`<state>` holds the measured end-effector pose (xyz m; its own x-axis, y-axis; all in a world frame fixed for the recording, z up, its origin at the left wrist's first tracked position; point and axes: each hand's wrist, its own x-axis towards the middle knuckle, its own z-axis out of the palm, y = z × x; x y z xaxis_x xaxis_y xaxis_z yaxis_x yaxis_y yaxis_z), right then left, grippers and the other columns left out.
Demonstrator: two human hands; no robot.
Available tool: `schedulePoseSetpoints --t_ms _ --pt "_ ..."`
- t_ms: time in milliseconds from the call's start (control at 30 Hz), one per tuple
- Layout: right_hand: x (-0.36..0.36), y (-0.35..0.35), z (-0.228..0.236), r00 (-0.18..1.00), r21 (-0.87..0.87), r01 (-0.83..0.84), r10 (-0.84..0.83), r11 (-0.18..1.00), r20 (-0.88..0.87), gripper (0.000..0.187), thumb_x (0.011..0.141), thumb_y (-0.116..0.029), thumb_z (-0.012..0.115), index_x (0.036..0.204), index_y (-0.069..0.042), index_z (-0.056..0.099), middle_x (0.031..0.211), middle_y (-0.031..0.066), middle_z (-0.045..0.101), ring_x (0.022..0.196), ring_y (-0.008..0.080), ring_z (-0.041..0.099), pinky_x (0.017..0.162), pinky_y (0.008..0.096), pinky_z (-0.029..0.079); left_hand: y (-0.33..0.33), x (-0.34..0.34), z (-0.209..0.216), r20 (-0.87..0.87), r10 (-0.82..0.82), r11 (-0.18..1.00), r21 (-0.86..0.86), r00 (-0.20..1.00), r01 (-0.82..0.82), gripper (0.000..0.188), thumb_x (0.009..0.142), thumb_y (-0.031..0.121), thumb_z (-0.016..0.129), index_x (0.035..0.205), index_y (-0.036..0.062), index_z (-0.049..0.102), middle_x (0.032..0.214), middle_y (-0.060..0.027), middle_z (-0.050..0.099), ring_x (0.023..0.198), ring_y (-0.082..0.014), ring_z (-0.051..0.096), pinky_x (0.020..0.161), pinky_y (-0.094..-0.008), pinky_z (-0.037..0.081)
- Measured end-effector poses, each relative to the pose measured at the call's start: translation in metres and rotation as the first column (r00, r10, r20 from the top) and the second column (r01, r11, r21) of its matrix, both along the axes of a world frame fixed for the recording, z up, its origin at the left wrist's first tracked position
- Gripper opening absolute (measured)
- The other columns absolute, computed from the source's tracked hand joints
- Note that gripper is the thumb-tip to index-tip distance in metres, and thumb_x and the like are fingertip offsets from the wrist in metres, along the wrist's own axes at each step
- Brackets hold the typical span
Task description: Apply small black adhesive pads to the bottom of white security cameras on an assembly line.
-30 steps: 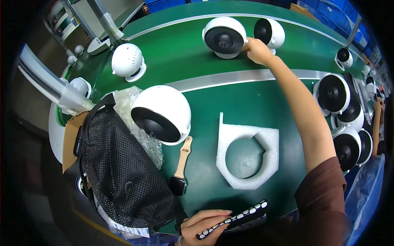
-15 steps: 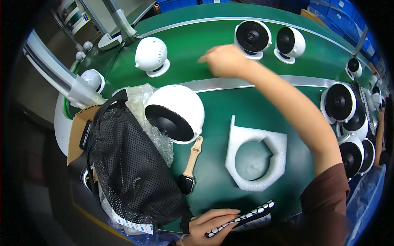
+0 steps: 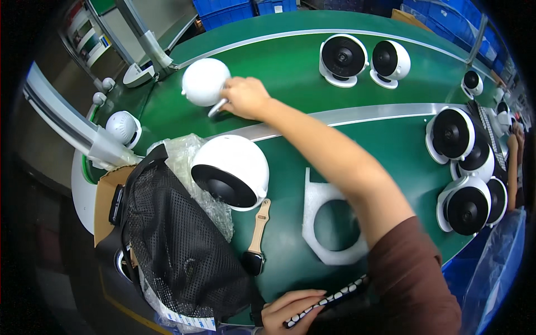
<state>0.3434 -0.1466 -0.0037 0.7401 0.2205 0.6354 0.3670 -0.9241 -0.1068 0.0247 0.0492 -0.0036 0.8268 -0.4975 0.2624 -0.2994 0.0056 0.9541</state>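
Note:
On the green belt, my right hand [image 3: 244, 98] is closed at the foot of a white ball-shaped device [image 3: 205, 82], whose round base shows tilted nearly edge-on. My left hand [image 3: 293, 310], at the lower edge, grips a thin black strip-like item with white oval spots [image 3: 329, 300]; my right sleeve hides its far end. Below my right hand stands a larger white ball-shaped device [image 3: 239, 167] with a black round front. A wristwatch with a tan band [image 3: 258, 231] lies beside it. Under my right forearm is a white foam insert [image 3: 310, 223] with a round hole, partly covered.
A black mesh bag [image 3: 178, 240] and crumpled bubble wrap [image 3: 223, 220] fill the left side, by a cardboard box [image 3: 106, 204]. Several similar devices [image 3: 468, 209] crowd the right edge. Two more [image 3: 343, 58] stand on the belt. Blue bins [image 3: 226, 14] are behind.
My right hand has moved left across the belt and closed on the white device's foot, tilting it. My right forearm now covers part of the foam. My left hand keeps its hold on the spotted item.

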Motion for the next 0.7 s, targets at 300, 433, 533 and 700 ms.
schedulePoseSetpoints --t_ms 300,433,533,700 --pt "-0.156 -0.063 0.112 0.999 0.434 -0.048 0.05 0.9 0.008 0.03 0.083 -0.032 0.054 0.08 -0.003 0.06 0.068 0.0028 0.055 0.064 0.0096 0.052 0.056 0.0244 0.042 -0.002 0.002 0.002 0.142 0.021 0.994 0.1 0.99 -0.035 0.018 0.066 -0.008 0.063 0.084 -0.0031 0.063 0.085 -0.0142 0.063 0.069 -0.0172 0.062 0.062 -0.0237 0.049" --pt "-0.242 -0.046 0.115 0.989 0.612 -0.137 0.073 0.779 0.129 0.032 0.079 -0.033 0.054 0.079 -0.002 0.06 0.065 0.0102 0.06 0.059 0.018 0.058 0.055 0.0295 0.044 -0.008 0.002 0.0 0.174 0.053 0.998 0.008 0.983 -0.055 0.016 0.067 -0.01 0.061 0.082 -0.0044 0.062 0.082 -0.013 0.062 0.067 -0.0146 0.059 0.06 -0.0224 0.047" --pt "-0.288 -0.025 0.079 0.994 0.699 -0.098 0.11 0.709 0.028 0.03 0.081 -0.03 0.055 0.073 -0.001 0.057 0.061 0.0121 0.055 0.054 0.0161 0.053 0.052 0.0291 0.041 -0.013 0.003 -0.001 0.138 0.033 0.998 -0.058 0.99 -0.025 0.013 0.069 -0.008 0.06 0.081 -0.0051 0.062 0.081 -0.0125 0.062 0.07 -0.0145 0.058 0.061 -0.0227 0.045" --pt "-0.324 -0.029 0.016 0.996 0.815 0.071 0.002 0.575 -0.088 0.026 0.084 -0.026 0.052 0.076 -0.001 0.054 0.059 0.0109 0.054 0.051 0.0165 0.051 0.05 0.0282 0.04 -0.022 0.0 0.001 -0.034 -0.003 0.999 -0.045 0.999 0.001 0.011 0.072 -0.003 0.061 0.084 -0.0046 0.062 0.073 -0.0039 0.061 0.063 -0.0053 0.053 0.056 -0.0169 0.041"
